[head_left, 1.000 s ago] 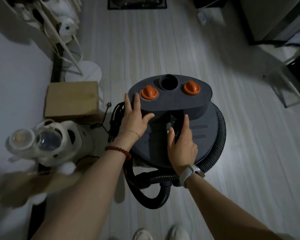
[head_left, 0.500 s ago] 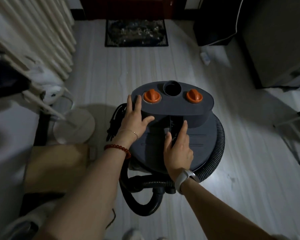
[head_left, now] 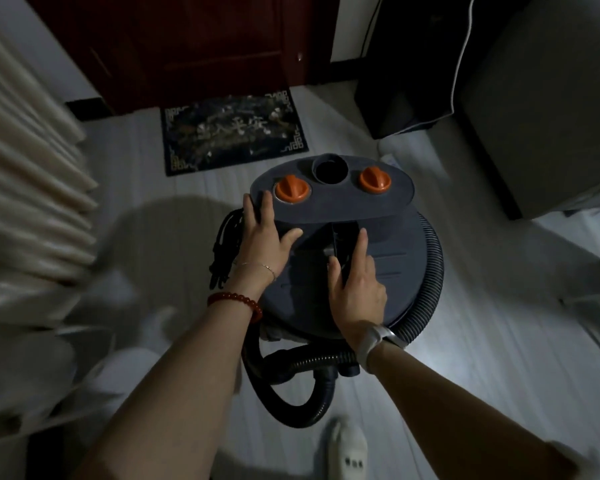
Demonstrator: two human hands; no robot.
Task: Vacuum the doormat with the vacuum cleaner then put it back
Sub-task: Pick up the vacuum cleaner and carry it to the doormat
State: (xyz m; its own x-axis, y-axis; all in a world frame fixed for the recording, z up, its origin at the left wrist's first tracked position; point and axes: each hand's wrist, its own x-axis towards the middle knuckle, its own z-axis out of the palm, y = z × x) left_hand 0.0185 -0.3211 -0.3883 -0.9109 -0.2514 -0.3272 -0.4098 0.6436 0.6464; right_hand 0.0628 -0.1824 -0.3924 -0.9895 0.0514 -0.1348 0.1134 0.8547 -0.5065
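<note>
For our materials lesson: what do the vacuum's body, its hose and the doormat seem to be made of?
Vacuum body: likely moulded plastic, matte dark grey, with smooth curved edges. Hose: probably flexible ribbed plastic, black, its ridges catching light. Doormat: apparently woven textile, dark with a pale pattern and border; the dim light leaves its pile unclear.

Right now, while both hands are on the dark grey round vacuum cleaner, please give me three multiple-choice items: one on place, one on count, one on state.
1. Where does the dark patterned doormat lie?
A. Beyond the dark grey round vacuum cleaner, before the door
B. Under the vacuum cleaner
C. Beside the person's foot

2. How many orange knobs does the cleaner's top carry?
A. One
B. Two
C. Four

3. How is the left hand?
A. Clenched in the air
B. Flat on the top's left edge
C. Holding the hose

A: the mat lies past it by the door. B: two knobs flank the round opening. B: the fingers lie straight.
</note>
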